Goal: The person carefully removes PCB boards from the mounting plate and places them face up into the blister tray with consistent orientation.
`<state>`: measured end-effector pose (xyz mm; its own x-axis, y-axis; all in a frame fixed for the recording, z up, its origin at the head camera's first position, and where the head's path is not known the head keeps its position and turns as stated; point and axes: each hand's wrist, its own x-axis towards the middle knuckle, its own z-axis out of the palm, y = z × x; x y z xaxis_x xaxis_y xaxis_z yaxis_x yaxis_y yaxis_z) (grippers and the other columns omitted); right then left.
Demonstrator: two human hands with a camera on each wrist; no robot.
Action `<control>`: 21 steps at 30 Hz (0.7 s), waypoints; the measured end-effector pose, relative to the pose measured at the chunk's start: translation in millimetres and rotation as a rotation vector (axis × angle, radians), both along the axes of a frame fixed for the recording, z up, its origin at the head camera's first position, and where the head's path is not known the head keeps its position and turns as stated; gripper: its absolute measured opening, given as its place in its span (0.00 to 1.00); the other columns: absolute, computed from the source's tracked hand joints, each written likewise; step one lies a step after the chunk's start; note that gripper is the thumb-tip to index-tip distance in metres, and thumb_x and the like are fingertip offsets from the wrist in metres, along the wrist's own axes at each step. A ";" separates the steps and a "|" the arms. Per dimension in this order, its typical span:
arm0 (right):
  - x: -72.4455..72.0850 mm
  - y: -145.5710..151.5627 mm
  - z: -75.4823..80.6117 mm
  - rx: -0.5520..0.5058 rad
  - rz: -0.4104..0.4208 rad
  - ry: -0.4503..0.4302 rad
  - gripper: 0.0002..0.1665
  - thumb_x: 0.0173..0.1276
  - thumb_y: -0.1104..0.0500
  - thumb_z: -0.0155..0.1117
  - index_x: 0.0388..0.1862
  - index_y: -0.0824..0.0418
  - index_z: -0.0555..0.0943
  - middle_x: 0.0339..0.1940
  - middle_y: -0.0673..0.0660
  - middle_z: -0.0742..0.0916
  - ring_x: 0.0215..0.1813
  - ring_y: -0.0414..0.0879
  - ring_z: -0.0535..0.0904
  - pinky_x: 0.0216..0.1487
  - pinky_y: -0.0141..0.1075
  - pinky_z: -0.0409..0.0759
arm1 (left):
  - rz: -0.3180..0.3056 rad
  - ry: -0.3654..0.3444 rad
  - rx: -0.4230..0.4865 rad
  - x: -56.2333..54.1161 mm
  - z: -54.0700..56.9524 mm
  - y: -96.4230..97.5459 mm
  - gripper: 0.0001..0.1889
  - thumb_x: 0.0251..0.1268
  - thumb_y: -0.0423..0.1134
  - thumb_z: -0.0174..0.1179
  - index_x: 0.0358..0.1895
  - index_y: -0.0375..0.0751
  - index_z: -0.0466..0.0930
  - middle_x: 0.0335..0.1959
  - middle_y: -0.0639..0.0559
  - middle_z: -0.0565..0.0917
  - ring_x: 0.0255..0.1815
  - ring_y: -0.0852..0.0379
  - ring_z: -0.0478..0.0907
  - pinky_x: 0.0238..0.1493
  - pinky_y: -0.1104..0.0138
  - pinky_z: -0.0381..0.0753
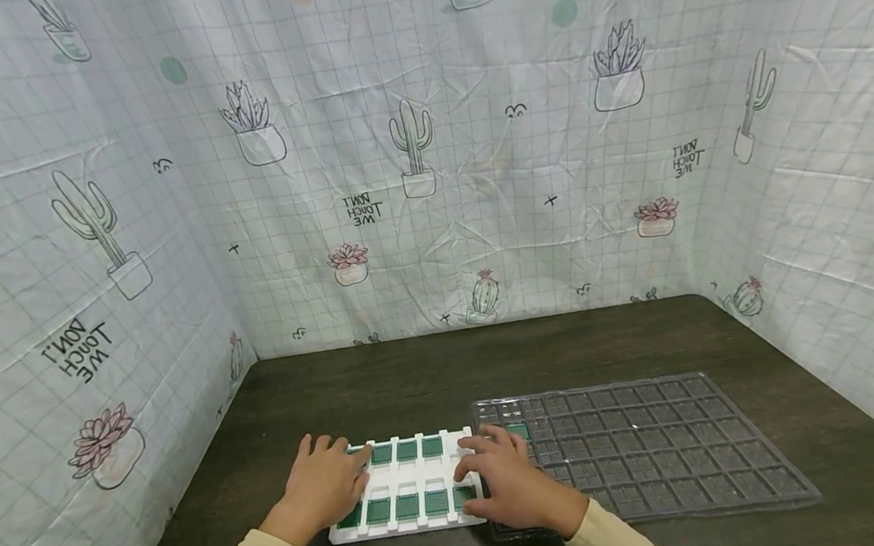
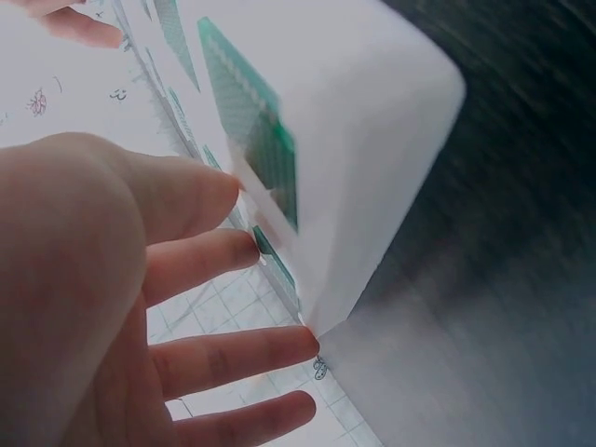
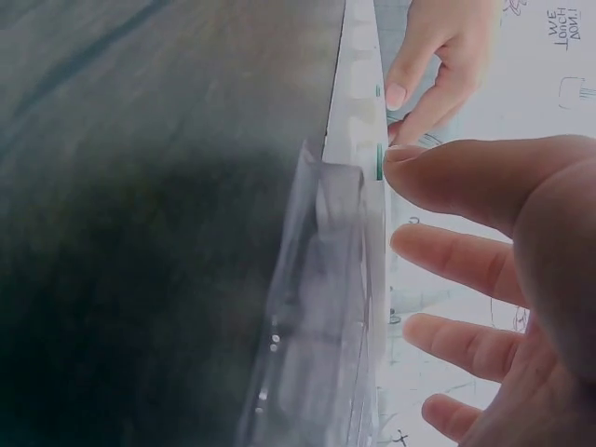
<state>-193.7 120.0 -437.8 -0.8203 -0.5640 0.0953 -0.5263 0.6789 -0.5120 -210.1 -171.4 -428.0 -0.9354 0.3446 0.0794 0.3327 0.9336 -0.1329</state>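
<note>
left hand [image 1: 325,484] and right hand [image 1: 508,479] are held spread at a white tray [image 1: 400,476] of green boards [image 1: 408,506]; "touch" is printed on cloth [image 1: 492,190] beyond.

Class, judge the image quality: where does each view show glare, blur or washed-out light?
Head view: small bright glints on the clear tray; left wrist view: cloth at upper left washed out nearly to white; right wrist view: table dark and blurry.
</note>
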 end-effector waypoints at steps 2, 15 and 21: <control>-0.1 0.0 -0.3 -0.001 0.001 -0.007 0.10 0.61 0.50 0.73 0.41 0.44 0.83 0.70 0.59 0.74 0.74 0.69 0.56 0.59 0.72 0.51 | 0.001 0.002 0.002 0.3 0.4 0.5 0.20 0.66 0.52 0.60 0.60 0.57 0.80 0.52 0.44 0.83 0.58 0.37 0.76 0.65 0.36 0.64; 1.4 -0.6 0.1 0.011 0.005 -0.016 0.09 0.60 0.50 0.73 0.39 0.43 0.84 0.70 0.57 0.74 0.74 0.67 0.56 0.59 0.72 0.52 | 0.009 0.003 -0.004 0.5 1.7 2.5 0.20 0.66 0.52 0.60 0.60 0.57 0.80 0.52 0.44 0.83 0.58 0.37 0.76 0.65 0.36 0.64; 1.5 -1.6 -0.2 0.017 0.013 -0.021 0.09 0.60 0.50 0.73 0.39 0.44 0.84 0.70 0.57 0.74 0.74 0.68 0.56 0.59 0.72 0.53 | 0.011 -0.006 0.000 1.7 2.4 2.8 0.20 0.66 0.52 0.60 0.60 0.57 0.80 0.52 0.44 0.83 0.58 0.37 0.76 0.65 0.36 0.63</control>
